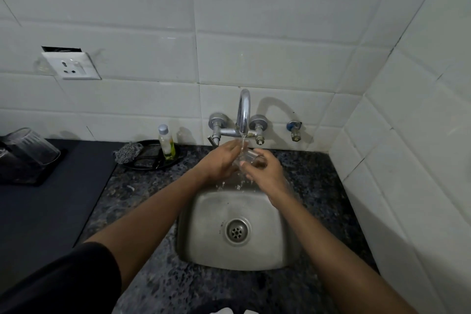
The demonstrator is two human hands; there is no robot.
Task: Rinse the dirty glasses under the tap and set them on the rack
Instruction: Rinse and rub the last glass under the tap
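- Glass [251,158] in hand is a small clear tumbler, held over the back of the sink [204,211] directly under the tap [243,112], with the stream running onto it and splashing down below.
- Handling, as a judgement — light and rigid, but wet glass is slippery and breakable, and a steel basin beneath would not forgive a drop.
- Best hold looks to be around the side wall with fingers spread wide, thumb opposite, rather than a pinch at the rim, where it is thinnest.
- Right hand [265,173] grasps it: the fingers [248,167] curl round the near side of the wall, so the glass sits beyond and above the knuckles, tilted on its side as far as can be told.
- Left hand [220,160] comes in from the other side, fingers fairly straight and laid against the glass under the water — whether they rub the wall or merely steady it cannot be told.
- Rack [23,173] stands well apart at the far left on the dark counter [51,211], with another glass [30,145] upturned on it.
- Carrying risk: a dripping glass must cross the counter to get there, so a firm wrap matters.
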